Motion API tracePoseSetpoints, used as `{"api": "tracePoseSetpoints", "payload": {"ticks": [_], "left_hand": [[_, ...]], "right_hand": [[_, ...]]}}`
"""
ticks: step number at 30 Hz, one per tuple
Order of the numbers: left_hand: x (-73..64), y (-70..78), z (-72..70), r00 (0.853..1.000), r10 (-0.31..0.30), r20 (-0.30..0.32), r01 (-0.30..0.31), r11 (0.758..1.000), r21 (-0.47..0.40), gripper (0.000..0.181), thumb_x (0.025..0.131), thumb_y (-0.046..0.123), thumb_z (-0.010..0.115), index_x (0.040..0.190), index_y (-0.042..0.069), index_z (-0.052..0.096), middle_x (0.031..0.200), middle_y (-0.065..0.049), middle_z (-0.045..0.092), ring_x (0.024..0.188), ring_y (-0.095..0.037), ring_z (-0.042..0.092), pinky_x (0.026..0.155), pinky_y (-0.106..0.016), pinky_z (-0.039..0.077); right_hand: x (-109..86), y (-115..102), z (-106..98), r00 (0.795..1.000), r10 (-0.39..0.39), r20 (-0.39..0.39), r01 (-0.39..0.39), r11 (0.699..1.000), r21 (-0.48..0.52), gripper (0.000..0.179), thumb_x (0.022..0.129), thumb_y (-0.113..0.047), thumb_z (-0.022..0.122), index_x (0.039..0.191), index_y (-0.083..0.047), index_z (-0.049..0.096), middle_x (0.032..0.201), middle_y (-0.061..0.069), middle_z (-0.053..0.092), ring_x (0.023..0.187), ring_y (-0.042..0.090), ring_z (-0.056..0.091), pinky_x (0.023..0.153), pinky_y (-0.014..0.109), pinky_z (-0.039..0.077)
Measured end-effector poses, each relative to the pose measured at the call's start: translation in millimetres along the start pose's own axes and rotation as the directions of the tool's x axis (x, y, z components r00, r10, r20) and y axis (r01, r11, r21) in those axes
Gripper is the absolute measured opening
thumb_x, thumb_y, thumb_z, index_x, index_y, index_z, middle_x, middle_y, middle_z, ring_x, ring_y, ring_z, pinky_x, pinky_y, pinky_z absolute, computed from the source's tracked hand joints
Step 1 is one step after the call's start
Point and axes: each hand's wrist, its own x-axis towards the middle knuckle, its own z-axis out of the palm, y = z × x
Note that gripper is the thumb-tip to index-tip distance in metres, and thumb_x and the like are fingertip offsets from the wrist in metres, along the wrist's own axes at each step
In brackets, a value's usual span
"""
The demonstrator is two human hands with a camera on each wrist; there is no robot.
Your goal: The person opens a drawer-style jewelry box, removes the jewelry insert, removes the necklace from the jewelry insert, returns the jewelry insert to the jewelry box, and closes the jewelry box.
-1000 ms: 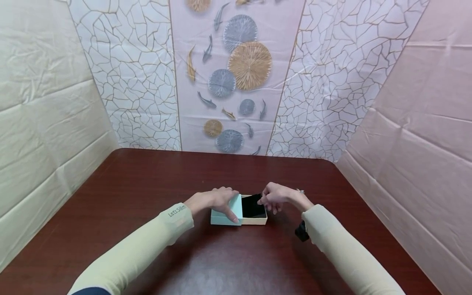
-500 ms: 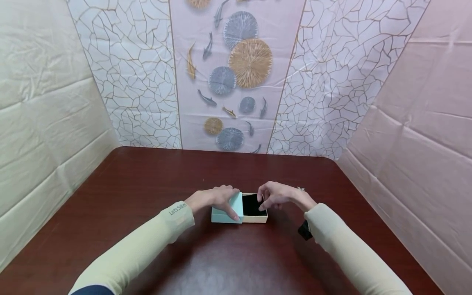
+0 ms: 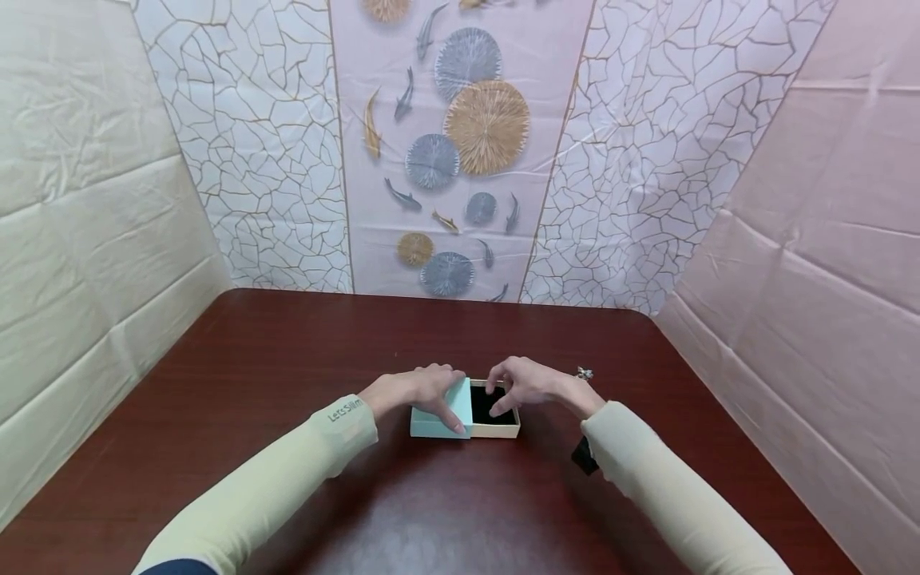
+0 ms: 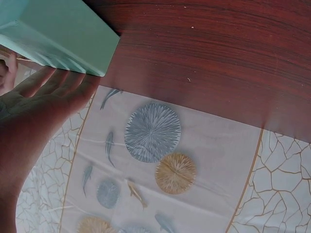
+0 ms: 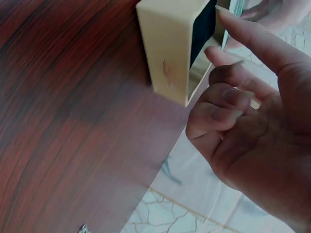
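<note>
A small slide-out box sits on the table, made of a light blue sleeve [image 3: 460, 399] and a cream drawer [image 3: 496, 430] pulled partly out to the right. My left hand [image 3: 424, 391] grips the sleeve from above, thumb on the near side and fingers along the far side. Inside the drawer lies a black pad [image 3: 486, 406]. Over it is my right hand [image 3: 528, 381], thumb and index finger spread apart with the tips close to the pad. In the right wrist view, the other fingers [image 5: 214, 116] curl beside the drawer's end and hold nothing.
A small silvery ornament [image 3: 584, 373] lies on the dark red table [image 3: 323, 335] just beyond my right wrist. Patterned cloth [image 3: 431, 263] hangs behind the table's far edge, with pale cloth walls [image 3: 812, 263] at both sides.
The black pad, tilted up at the drawer's right end a second ago, now lies down inside it. My right hand has moved slightly left and its fingers have spread. The left hand keeps its grip.
</note>
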Motion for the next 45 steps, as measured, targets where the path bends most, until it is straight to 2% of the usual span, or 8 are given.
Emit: {"api": "tracePoseSetpoints", "payload": {"ticks": [4, 10, 16, 18, 20, 23, 29, 45], "left_hand": [[0.2, -2.7, 2.4, 1.000, 0.005, 0.000, -0.005, 1.000, 0.002, 0.085, 0.072, 0.047, 0.082, 0.140, 0.010, 0.046, 0.116, -0.007, 0.057, 0.102, -0.019, 0.053, 0.089, -0.037, 0.046], [0.9, -4.6, 5.5, 1.000, 0.019, -0.011, -0.019, 1.000, -0.003, 0.081, 0.071, 0.047, 0.082, 0.135, 0.011, 0.049, 0.110, -0.006, 0.057, 0.097, -0.019, 0.053, 0.084, -0.036, 0.046], [1.3, -5.2, 5.6, 1.000, 0.019, -0.025, -0.019, 1.000, -0.007, 0.085, 0.071, 0.048, 0.082, 0.139, 0.011, 0.047, 0.113, -0.006, 0.057, 0.101, -0.019, 0.053, 0.087, -0.037, 0.046], [1.0, -5.3, 5.8, 0.999, 0.024, -0.024, -0.024, 1.000, -0.011, 0.087, 0.071, 0.048, 0.083, 0.140, 0.011, 0.045, 0.114, -0.007, 0.057, 0.102, -0.019, 0.052, 0.088, -0.037, 0.045], [0.2, -5.1, 5.5, 0.999, 0.028, -0.023, -0.028, 0.999, -0.019, 0.088, 0.071, 0.047, 0.083, 0.141, 0.010, 0.045, 0.115, -0.007, 0.057, 0.102, -0.019, 0.051, 0.088, -0.037, 0.045], [-0.6, -5.2, 5.2, 0.999, 0.033, -0.024, -0.033, 0.999, -0.022, 0.087, 0.071, 0.046, 0.083, 0.141, 0.010, 0.045, 0.114, -0.007, 0.056, 0.101, -0.019, 0.051, 0.086, -0.036, 0.045], [-2.4, -5.7, 4.0, 0.999, 0.025, -0.029, -0.026, 0.999, -0.023, 0.088, 0.071, 0.046, 0.083, 0.142, 0.010, 0.044, 0.118, -0.008, 0.057, 0.104, -0.020, 0.051, 0.089, -0.038, 0.045], [1.1, -4.8, 1.5, 0.999, 0.023, -0.023, -0.023, 1.000, -0.005, 0.090, 0.072, 0.047, 0.082, 0.144, 0.010, 0.042, 0.124, -0.009, 0.056, 0.110, -0.021, 0.051, 0.093, -0.038, 0.044]], "right_hand": [[6.9, -6.8, 7.9, 0.999, -0.044, 0.016, 0.045, 0.999, -0.017, 0.043, 0.081, -0.020, 0.078, 0.118, -0.003, 0.065, 0.054, -0.001, 0.051, 0.048, 0.009, 0.045, 0.052, 0.022, 0.039], [12.9, -12.4, 16.8, 1.000, -0.006, -0.007, 0.006, 0.994, -0.105, 0.042, 0.080, -0.022, 0.079, 0.118, -0.008, 0.067, 0.076, 0.001, 0.061, 0.057, 0.009, 0.044, 0.054, 0.022, 0.039], [5.1, -6.3, 4.6, 0.992, 0.011, -0.122, -0.026, 0.992, -0.125, 0.010, 0.091, -0.014, 0.066, 0.093, -0.006, 0.071, 0.076, 0.007, 0.067, 0.054, 0.012, 0.051, 0.056, 0.022, 0.041], [0.3, -1.4, -0.6, 0.989, 0.045, -0.138, -0.067, 0.985, -0.161, 0.019, 0.094, -0.008, 0.058, 0.076, -0.007, 0.065, 0.067, 0.001, 0.059, 0.050, 0.009, 0.042, 0.055, 0.022, 0.037], [-4.2, 3.3, -4.8, 0.990, 0.095, -0.103, -0.112, 0.977, -0.183, 0.028, 0.093, -0.003, 0.052, 0.066, -0.006, 0.058, 0.057, -0.004, 0.045, 0.048, 0.008, 0.029, 0.052, 0.022, 0.029], [-9.0, 9.1, -7.9, 0.983, 0.184, 0.020, -0.178, 0.970, -0.169, 0.028, 0.092, -0.001, 0.050, 0.065, -0.003, 0.057, 0.051, -0.004, 0.032, 0.047, 0.009, 0.020, 0.049, 0.024, 0.023], [-9.8, 18.2, -4.6, 0.971, 0.182, 0.153, -0.173, 0.982, -0.072, 0.019, 0.094, -0.001, 0.052, 0.090, 0.001, 0.071, 0.058, -0.003, 0.047, 0.046, 0.007, 0.030, 0.047, 0.022, 0.027], [-6.4, 16.6, -5.2, 0.978, 0.184, 0.099, -0.176, 0.981, -0.086, 0.016, 0.083, 0.000, 0.054, 0.077, -0.001, 0.069, 0.053, -0.005, 0.038, 0.043, 0.009, 0.027, 0.043, 0.024, 0.026]]}}
